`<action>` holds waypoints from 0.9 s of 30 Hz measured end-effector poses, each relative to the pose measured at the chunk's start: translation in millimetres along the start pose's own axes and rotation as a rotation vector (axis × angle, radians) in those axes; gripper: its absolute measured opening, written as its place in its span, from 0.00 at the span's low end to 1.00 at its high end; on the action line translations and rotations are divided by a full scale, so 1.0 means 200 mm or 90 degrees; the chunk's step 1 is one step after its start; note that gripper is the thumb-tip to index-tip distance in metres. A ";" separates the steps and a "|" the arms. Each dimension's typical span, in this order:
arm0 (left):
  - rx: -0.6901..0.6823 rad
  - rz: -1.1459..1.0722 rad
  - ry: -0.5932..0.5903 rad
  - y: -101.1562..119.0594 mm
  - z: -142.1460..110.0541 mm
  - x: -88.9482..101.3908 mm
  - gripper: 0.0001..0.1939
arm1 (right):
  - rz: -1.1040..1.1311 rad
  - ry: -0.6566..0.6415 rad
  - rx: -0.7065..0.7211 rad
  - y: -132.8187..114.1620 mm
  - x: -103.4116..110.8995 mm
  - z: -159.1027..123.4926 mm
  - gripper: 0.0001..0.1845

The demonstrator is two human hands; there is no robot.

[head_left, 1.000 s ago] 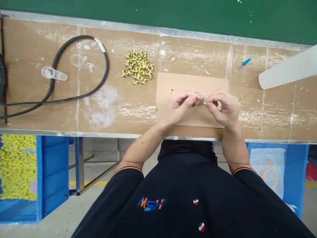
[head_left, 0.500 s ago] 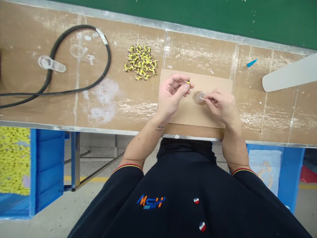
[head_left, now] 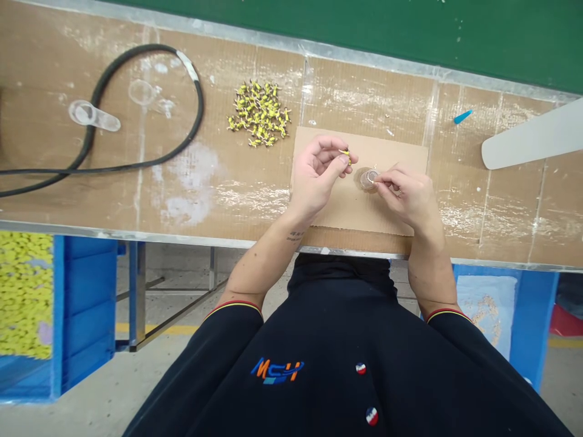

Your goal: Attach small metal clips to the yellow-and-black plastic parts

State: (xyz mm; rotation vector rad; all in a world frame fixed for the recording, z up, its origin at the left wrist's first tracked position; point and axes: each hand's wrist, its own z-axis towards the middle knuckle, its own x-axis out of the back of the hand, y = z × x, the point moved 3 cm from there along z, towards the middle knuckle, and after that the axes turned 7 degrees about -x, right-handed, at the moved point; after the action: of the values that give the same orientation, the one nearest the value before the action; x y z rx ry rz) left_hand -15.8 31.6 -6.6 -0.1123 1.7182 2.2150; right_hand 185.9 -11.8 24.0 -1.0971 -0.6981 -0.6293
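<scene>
Between the thumb and fingertips of my left hand (head_left: 321,170) is a small yellow figurine (head_left: 348,156) with dark and white bits, held above the cardboard sheet (head_left: 350,212). My right hand (head_left: 405,191) is closed in a pinch at the edge of a small clear round cup (head_left: 367,178) that stands on the sheet. Whatever its fingertips hold is too small to make out; a pale tip shows by the cup. A pile of similar yellow figurines (head_left: 260,115) lies beyond my left hand.
A black cable (head_left: 200,109) loops over the table's left side, with a clear plastic scoop-like piece (head_left: 105,121) across it. At right lie a blue pointed cap (head_left: 463,117) and a white panel (head_left: 532,136). Below the table edge stands a blue crate (head_left: 84,309) containing yellow pieces.
The figurine in my left hand has turned slightly between the fingertips. My right hand stays at the cup, almost unmoved.
</scene>
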 end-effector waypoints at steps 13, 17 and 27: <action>0.207 -0.223 -0.091 0.05 -0.07 -0.16 0.22 | 0.348 0.164 -0.034 -0.08 0.06 -0.02 0.08; 0.215 -0.249 -0.125 0.07 -0.09 -0.21 0.21 | 0.398 0.146 -0.049 -0.08 0.04 -0.02 0.09; 0.142 -0.190 -0.133 0.07 -0.10 -0.20 0.16 | 0.479 0.108 -0.037 -0.10 0.00 -0.02 0.04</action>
State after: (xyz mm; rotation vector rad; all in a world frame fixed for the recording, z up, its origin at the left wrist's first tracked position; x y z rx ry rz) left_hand 14.5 0.3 11.5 -0.0747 1.6939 1.7472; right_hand 171.4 -22.2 35.2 -1.2376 -0.0887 -0.0892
